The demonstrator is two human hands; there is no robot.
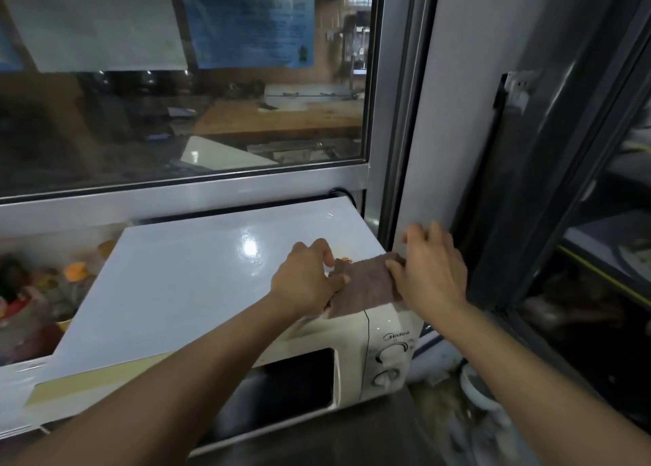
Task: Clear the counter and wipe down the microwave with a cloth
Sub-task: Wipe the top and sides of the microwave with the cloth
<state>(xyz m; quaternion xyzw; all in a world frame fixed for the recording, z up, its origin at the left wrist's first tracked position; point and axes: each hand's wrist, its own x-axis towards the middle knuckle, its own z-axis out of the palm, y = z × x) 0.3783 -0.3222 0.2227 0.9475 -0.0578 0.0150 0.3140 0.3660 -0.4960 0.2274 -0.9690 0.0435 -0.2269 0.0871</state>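
Left hand (310,275), fingers curled, pinched one edge of the brown cloth (363,284); right hand (431,268) gripped the opposite edge, thumb on top. Cloth stretched flat across the white microwave (352,346) top's right front corner, beside the window frame (398,113).

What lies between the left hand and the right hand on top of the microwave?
In the head view, a brown cloth spans between the left hand and right hand, on the microwave top's front right corner.
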